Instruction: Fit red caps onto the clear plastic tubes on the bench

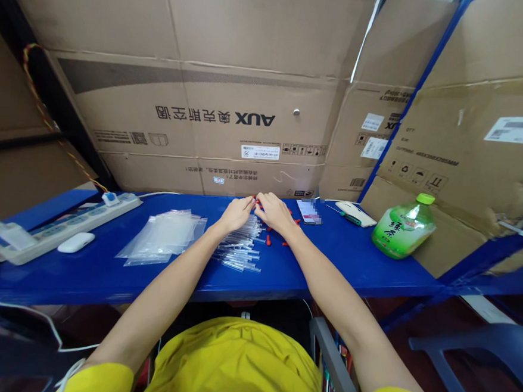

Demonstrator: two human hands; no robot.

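Note:
Both my hands meet at the back middle of the blue shelf top (104,271). My left hand (237,212) and my right hand (274,212) have their fingers curled together over small red caps (256,202), pinching something too small to name. Just under the hands lies a heap of several clear thin tubes (240,251). More red caps (292,223) are scattered to the right of my right hand.
A stack of clear plastic bags (162,237) lies left of the tubes. Further left are a white mouse (75,242) and a power strip (69,224). A phone (309,211), a white device (355,213) and a green bottle (403,228) lie right. Cardboard boxes (213,121) wall the back.

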